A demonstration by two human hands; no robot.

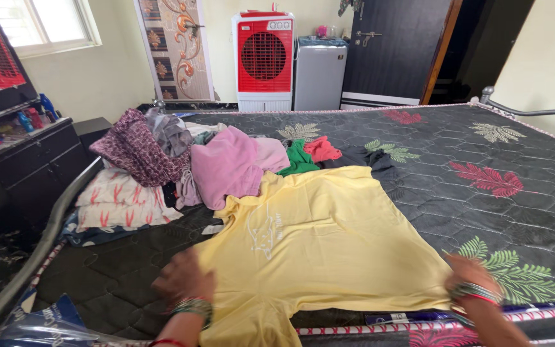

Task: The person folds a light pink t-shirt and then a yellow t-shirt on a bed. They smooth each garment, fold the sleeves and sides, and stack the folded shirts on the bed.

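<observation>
Left hand (pixel 184 279) blurred, grip unclear | right hand (pixel 473 276) pinching yellow T-shirt (pixel 329 244) edge

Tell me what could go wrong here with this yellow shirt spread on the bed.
The yellow cotton T-shirt hangs over the mattress edge nearest the person, so it might slide off. Its far hem lies against the heap of unfolded clothes, which could tumble onto it. The blurred left hand may bunch the fabric.

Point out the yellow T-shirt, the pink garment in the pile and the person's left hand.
yellow T-shirt (pixel 329 238): head view, on the middle of its flat body.
pink garment (pixel 229 167): head view, on its broad front fold.
left hand (pixel 184 277): head view, on the blurred back of the hand.
</observation>
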